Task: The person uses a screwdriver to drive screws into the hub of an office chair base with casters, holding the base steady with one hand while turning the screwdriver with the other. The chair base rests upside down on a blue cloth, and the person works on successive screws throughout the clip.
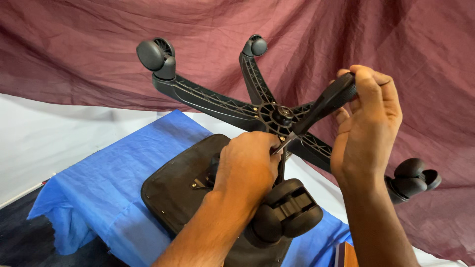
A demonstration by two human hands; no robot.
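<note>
Head view: upturned chair base [277, 116] above the seat [183, 183] on a blue cloth [114, 188]. Right hand [368, 128] clamped on a screwdriver [321, 106]; left hand [247, 165] pinches its tip. A slip could likely jab the fingers.

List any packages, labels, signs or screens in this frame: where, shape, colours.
No labels, signs or screens show.
One possible package: an orange and white box corner at the bottom edge, beside the right forearm; too cropped to tell what it is.
Everything else is unmarked: the upturned black chair base, the screwdriver in the right hand, the left hand at the hub, the blue cloth and the maroon backdrop.
</note>
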